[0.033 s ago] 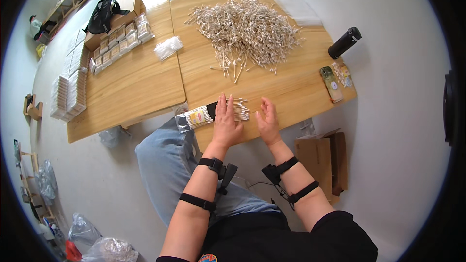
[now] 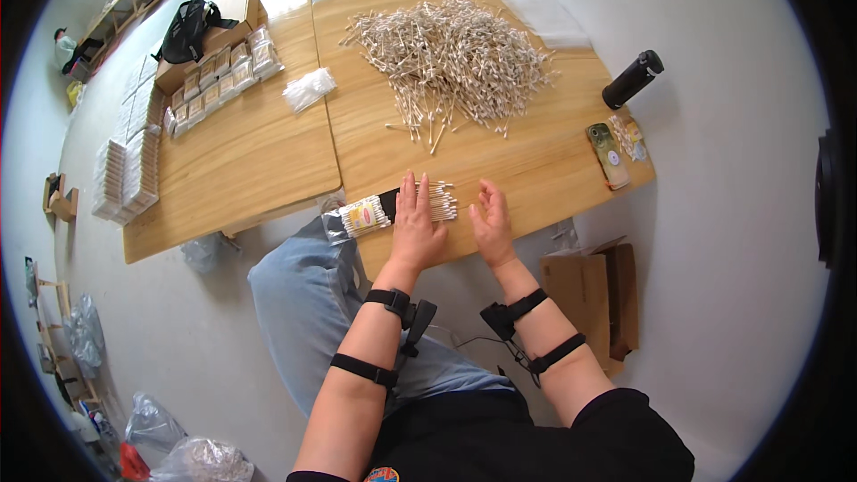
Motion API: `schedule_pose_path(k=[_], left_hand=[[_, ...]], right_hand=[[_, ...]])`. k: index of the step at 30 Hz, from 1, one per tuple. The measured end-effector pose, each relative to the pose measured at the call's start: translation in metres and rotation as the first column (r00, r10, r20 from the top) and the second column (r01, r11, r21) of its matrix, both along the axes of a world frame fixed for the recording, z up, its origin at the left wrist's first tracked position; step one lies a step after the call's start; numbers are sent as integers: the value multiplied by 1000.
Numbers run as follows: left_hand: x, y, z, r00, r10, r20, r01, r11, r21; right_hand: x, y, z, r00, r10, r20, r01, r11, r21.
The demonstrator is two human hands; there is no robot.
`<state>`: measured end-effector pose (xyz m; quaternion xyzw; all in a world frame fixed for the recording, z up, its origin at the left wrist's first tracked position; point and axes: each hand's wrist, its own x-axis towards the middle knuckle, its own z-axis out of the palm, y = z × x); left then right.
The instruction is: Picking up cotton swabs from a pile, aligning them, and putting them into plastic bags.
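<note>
My left hand (image 2: 415, 228) lies flat, fingers stretched out, across a row of cotton swabs (image 2: 443, 202) at the table's near edge. The swab tips stick out to its right. Left of the hand, a black flat piece (image 2: 388, 201) shows, partly hidden under it. Next to that is a clear plastic bag (image 2: 334, 225) holding swabs behind a white and yellow label (image 2: 361, 214). Just right of the swab tips, my right hand (image 2: 493, 225) is held with its fingers slightly bent and apart, holding nothing.
A large heap of loose cotton swabs (image 2: 460, 58) covers the table's far middle. Clear bags (image 2: 310, 88) lie left of it, with packed swab bundles (image 2: 214, 80) beyond. A black bottle (image 2: 632, 80) and a phone (image 2: 608, 156) are at the right. A cardboard box (image 2: 580, 299) stands below the edge.
</note>
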<state>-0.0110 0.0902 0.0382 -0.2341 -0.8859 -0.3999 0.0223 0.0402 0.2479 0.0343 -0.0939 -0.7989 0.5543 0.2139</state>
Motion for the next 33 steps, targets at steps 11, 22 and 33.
schedule_pose_path(k=[11,22,33], left_hand=[[-30,6,-8,994,97,-57,-101,992,-69],[-16,8,-14,986,155,-54,-146,980,138],[-18,12,-11,975,148,165,-215,819,533]], right_hand=[[-43,-5,-2,999,40,-3,-40,999,-21],[-68,-1,-9,994,95,-44,-99,991,-88],[-70,-21,-3,972,234,-26,-236,968,-89]])
